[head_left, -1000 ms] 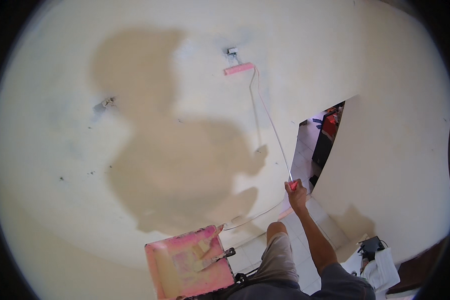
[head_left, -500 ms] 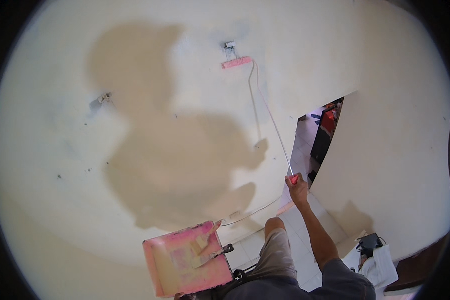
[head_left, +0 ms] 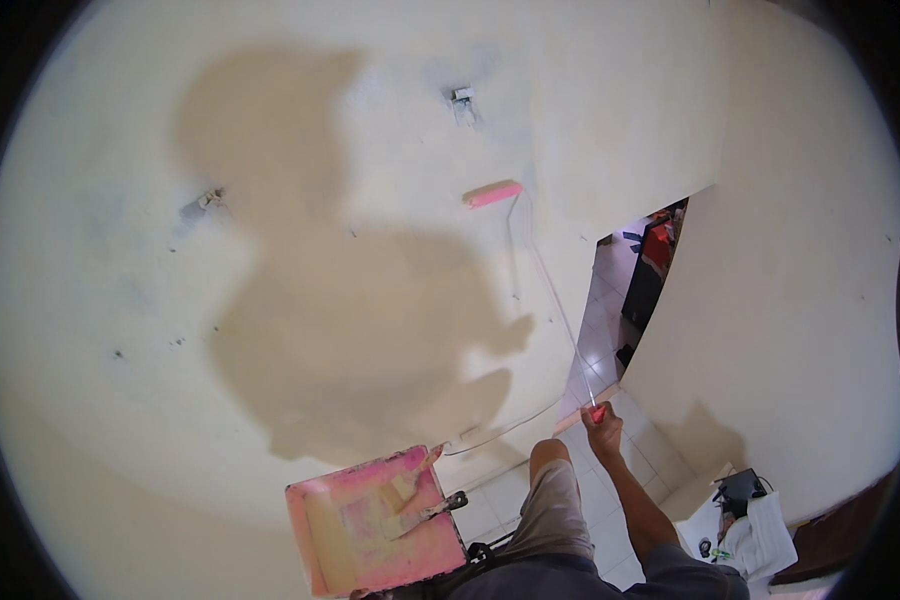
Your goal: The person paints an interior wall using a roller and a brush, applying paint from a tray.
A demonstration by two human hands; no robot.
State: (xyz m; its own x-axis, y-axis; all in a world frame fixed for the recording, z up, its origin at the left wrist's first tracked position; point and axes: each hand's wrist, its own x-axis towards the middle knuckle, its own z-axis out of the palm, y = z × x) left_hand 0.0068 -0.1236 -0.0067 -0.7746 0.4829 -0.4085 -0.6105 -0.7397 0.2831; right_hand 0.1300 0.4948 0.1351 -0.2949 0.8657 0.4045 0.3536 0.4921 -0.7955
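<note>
Right hand closed round red grip of paint roller; left hand out of view, its hold cannot be told
Pink roller head up and left of right hand, at pale wall, long axis tilted, right end higher
Thin rod slants down rightward to right hand, nearer one seen
Pink tray lower left, brush and scraper lying in it

A pink-stained tray carries a brush and a dark-handled scraper, lying close together on its inner face.
</note>
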